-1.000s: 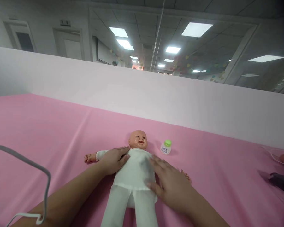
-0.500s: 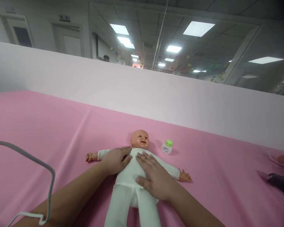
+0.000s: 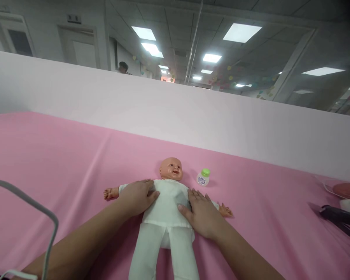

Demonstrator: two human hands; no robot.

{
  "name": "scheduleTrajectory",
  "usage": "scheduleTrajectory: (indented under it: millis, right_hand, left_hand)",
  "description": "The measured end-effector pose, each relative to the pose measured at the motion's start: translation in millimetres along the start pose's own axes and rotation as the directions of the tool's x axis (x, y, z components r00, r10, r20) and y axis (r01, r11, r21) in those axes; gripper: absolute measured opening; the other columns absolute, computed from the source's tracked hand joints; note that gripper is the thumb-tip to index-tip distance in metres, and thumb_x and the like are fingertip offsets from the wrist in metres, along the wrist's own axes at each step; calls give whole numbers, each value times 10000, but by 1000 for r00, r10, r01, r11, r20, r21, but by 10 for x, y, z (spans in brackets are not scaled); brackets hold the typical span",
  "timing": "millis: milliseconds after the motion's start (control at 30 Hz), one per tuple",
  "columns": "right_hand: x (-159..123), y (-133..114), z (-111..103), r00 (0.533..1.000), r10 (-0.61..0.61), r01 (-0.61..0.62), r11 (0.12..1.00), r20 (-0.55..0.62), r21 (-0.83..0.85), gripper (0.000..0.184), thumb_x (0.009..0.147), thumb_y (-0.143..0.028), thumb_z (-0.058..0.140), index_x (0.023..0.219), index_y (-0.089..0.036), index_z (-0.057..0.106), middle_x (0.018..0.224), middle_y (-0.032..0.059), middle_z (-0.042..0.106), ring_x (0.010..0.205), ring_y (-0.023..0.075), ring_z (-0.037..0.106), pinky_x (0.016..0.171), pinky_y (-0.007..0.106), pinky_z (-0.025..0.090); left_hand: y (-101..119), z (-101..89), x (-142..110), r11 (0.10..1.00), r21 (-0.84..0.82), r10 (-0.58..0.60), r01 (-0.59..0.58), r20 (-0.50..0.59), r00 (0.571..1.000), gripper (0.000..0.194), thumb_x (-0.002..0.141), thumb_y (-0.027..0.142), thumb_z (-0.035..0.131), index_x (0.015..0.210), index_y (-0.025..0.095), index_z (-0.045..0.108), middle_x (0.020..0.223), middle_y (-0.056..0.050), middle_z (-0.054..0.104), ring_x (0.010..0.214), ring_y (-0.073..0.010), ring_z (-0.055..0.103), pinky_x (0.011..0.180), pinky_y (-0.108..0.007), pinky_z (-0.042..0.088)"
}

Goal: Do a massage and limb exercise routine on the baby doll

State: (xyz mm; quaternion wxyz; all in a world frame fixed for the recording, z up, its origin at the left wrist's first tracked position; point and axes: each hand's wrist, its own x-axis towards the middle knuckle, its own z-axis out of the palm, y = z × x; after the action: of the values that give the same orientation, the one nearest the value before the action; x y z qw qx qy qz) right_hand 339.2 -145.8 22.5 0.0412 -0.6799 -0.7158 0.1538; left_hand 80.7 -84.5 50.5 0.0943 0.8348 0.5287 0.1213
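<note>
A baby doll (image 3: 166, 206) in white clothes lies face up on the pink cloth (image 3: 61, 155), arms spread, head pointing away from me. My left hand (image 3: 137, 197) rests flat on the doll's shoulder and upper chest on the left side. My right hand (image 3: 202, 214) lies flat on the doll's right side, fingers stretched over the shirt and upper arm. Neither hand holds anything. A small white bottle with a green cap (image 3: 203, 177) stands beside the doll's head, to the right.
A white cable (image 3: 32, 206) loops in the near left. At the right edge lie a dark object (image 3: 336, 216) and a pinkish item (image 3: 348, 190). A pale partition wall (image 3: 175, 112) rises behind the cloth.
My right hand slid from the doll's chest out to its right side. My left hand stayed on the shoulder. The view shifted slightly.
</note>
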Motion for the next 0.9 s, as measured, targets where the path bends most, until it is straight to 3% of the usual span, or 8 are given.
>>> scheduleTrajectory:
  millis: [67, 133, 200, 267, 367, 600, 767, 900]
  right_hand:
    - [-8, 9, -11, 1000, -8, 8, 1000, 4, -4, 987, 973, -770, 285, 1644, -50, 231, 1710, 191, 217, 1595, 374, 199, 1300, 562, 115]
    - [-3, 14, -8, 1000, -12, 12, 1000, -6, 2, 983, 972, -767, 301, 1641, -49, 246, 1706, 193, 235, 1591, 379, 209, 1298, 563, 117]
    - [6, 22, 5, 1000, -21, 21, 1000, -20, 7, 976, 973, -762, 311, 1637, -49, 260, 1700, 196, 252, 1589, 380, 217, 1296, 565, 117]
    - [15, 34, 21, 999, -29, 29, 1000, -26, 2, 968, 976, -753, 315, 1637, -48, 258, 1699, 200, 256, 1587, 379, 221, 1295, 565, 116]
    - [25, 52, 42, 999, -32, 32, 999, -33, -7, 954, 980, -741, 314, 1641, -56, 251, 1703, 198, 251, 1588, 377, 219, 1295, 558, 116]
    - [23, 25, 35, 999, -34, 34, 999, -34, 2, 934, 993, -714, 310, 1633, -36, 264, 1696, 212, 259, 1586, 380, 224, 1294, 563, 113]
    - [-10, -1, 1, 998, -56, 57, 998, -34, 12, 926, 995, -711, 318, 1634, -43, 266, 1695, 203, 268, 1582, 379, 240, 1295, 550, 152]
    - [-45, 6, -44, 997, -66, 67, 997, -33, 24, 902, 991, -688, 371, 1629, -54, 292, 1685, 197, 297, 1566, 373, 288, 1276, 538, 238]
  left_hand:
    - [98, -121, -115, 999, -12, 52, -52, 15, 999, 320, 935, 432, 526, 1074, 226, 726, 1101, -127, 789, 1002, -377, 743, 871, -512, 572]
    - [209, -232, -241, 952, -147, 278, -269, 44, 959, 370, 863, 388, 632, 1193, 255, 732, 1244, -88, 767, 1135, -365, 713, 988, -487, 550]
    - [318, -309, -357, 789, -380, 555, -483, 101, 826, 399, 880, 408, 645, 1244, 281, 748, 1237, -43, 778, 1176, -325, 708, 1046, -417, 539]
    - [402, -341, -439, 644, -539, 695, -543, 116, 710, 390, 946, 472, 578, 1250, 319, 769, 1175, -3, 801, 1184, -294, 717, 1048, -357, 549]
    - [446, -315, -472, 552, -623, 750, -555, 80, 657, 468, 992, 563, 498, 1344, 355, 725, 1256, 29, 777, 1255, -284, 683, 1091, -335, 526]
    - [218, 4, -129, 703, -404, 663, -585, 76, 745, 567, 1036, 502, 468, 1555, 278, 517, 1608, -56, 490, 1487, -299, 456, 1285, -446, 263]
    - [16, 184, 169, 855, -248, 481, -455, 49, 876, 631, 1047, 520, 427, 1570, 171, 474, 1620, -123, 453, 1523, -293, 398, 1279, -483, 272]
    - [-132, 221, 221, 914, -204, 361, -351, 12, 933, 668, 1039, 584, 410, 1565, 179, 485, 1608, -106, 478, 1504, -290, 432, 1258, -453, 326]
